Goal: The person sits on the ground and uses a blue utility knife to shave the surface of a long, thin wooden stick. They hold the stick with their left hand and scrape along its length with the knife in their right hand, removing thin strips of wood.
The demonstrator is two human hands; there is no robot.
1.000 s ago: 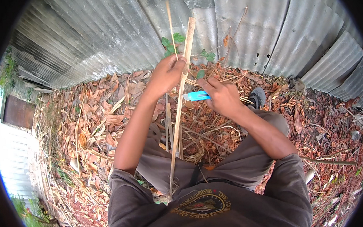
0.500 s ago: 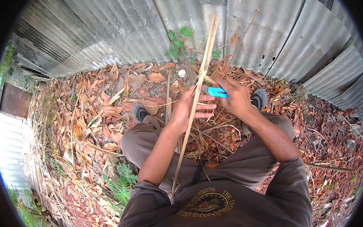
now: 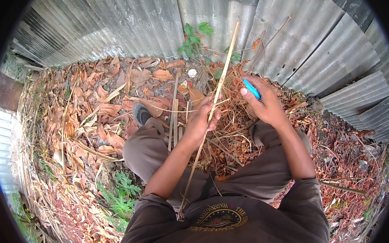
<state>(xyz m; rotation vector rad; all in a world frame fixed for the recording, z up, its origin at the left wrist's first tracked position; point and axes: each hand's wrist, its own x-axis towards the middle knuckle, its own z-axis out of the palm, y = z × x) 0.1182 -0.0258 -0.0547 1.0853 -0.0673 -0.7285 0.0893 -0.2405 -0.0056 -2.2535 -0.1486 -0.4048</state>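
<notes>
Pale and woody, the long strip [image 3: 221, 80] slants through our left hand [image 3: 200, 123], whose fingers curl around its middle. We judge it light, stiff yet springy, and apt to splinter, so mid-length suits our hold best. Our right hand [image 3: 266, 102] has its fingers wrapped round a blue cutter [image 3: 251, 89], apart from the strip. Loose slats [image 3: 175, 116] lie among dry leaves [image 3: 110, 109]; a leafy plant [image 3: 193, 39] and corrugated wall [image 3: 132, 32] stand beyond.

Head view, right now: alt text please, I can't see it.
The left hand holds a long, thin, pale wood-like strip; the right hand holds a slim blue tool, apart from it. Brown dry leaves lie before grey corrugated metal sheets.
</notes>
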